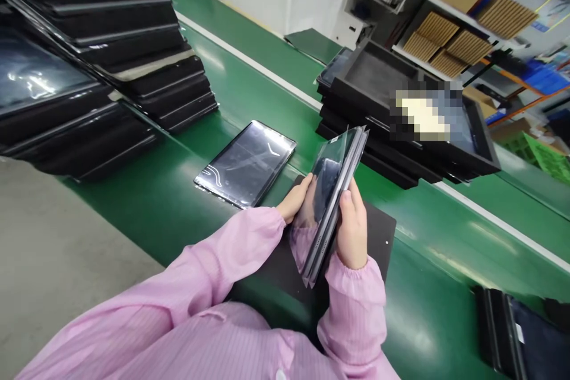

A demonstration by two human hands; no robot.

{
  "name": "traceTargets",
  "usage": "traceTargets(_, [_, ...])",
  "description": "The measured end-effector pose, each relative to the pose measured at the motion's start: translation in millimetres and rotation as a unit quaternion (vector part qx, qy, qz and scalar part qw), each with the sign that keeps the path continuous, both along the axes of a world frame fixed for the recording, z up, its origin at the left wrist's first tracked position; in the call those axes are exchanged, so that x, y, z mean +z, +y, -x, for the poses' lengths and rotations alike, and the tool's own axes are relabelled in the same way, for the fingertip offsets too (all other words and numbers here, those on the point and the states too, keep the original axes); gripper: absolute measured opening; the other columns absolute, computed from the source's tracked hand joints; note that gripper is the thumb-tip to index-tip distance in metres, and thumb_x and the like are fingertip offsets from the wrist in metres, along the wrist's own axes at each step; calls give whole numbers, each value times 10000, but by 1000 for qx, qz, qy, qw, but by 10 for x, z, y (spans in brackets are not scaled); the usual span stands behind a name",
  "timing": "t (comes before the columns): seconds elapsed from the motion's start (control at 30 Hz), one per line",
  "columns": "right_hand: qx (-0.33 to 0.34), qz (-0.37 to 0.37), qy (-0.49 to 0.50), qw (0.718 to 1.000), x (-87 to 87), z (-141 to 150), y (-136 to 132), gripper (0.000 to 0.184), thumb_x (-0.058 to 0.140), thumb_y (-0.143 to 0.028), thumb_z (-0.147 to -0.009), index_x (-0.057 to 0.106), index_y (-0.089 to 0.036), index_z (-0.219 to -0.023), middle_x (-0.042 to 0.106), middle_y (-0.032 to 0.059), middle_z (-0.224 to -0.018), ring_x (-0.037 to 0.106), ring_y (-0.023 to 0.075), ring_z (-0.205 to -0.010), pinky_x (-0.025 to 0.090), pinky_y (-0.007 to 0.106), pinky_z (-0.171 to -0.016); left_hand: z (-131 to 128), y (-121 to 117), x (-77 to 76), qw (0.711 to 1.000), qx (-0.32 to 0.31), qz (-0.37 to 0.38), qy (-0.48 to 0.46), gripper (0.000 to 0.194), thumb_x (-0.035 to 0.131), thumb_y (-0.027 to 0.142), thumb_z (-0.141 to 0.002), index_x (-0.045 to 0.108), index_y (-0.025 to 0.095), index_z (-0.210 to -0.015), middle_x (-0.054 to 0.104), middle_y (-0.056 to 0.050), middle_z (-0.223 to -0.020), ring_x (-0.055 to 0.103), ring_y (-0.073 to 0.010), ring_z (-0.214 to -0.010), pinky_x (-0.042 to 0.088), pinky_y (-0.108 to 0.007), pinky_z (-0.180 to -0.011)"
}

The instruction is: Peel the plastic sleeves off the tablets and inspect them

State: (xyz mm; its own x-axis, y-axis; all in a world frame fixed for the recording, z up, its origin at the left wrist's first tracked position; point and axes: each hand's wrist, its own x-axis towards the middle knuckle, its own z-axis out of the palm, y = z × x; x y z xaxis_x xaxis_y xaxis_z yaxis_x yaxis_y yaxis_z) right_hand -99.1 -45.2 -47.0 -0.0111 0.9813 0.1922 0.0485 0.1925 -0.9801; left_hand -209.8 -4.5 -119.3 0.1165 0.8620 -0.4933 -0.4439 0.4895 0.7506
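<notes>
Two tablets (332, 202) in clear film stand on edge, pressed together and tilted, between my hands. My left hand (297, 197) grips them from the glossy screen side, its fingers partly hidden. Around the back and long edge of the pair, my right hand (352, 225) is closed. Beneath them lies a dark flat mat (378, 237) on the green bench. To the left, a film-covered tablet (247, 163) rests flat with its screen up, apart from my hands.
Tall stacks of black trays (129, 29) rise at the left, some holding tablets. More black trays (369, 124) are piled beyond my hands, part of them pixelated. Dark tablet-like items (525, 332) sit at lower right. Shelves with cardboard dividers (449, 44) stand behind the green bench (427, 309).
</notes>
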Motion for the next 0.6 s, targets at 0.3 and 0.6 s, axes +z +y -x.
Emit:
traceTargets(0.3, [27,1,18,999,-35,-37,37,528,507,-568,-970,587,-290,-1411,565,39,-1504,468,269,-1444,316,506,-1240,12,17,-20,1000,-12,6,25,532,416,572,-986,761,168,-980,803,-50,-850,743,-215,-970,525,-294,-958])
traceTargets(0.6, [48,12,38,998,-15,-56,30,484,497,-496,-989,553,-325,-1438,526,3,-1537,408,253,-1483,257,501,-1268,12,-9,-7,997,-18,15,69,563,426,581,-976,768,135,-1012,807,-94,-986,729,-254,-1048,510,-331,-999])
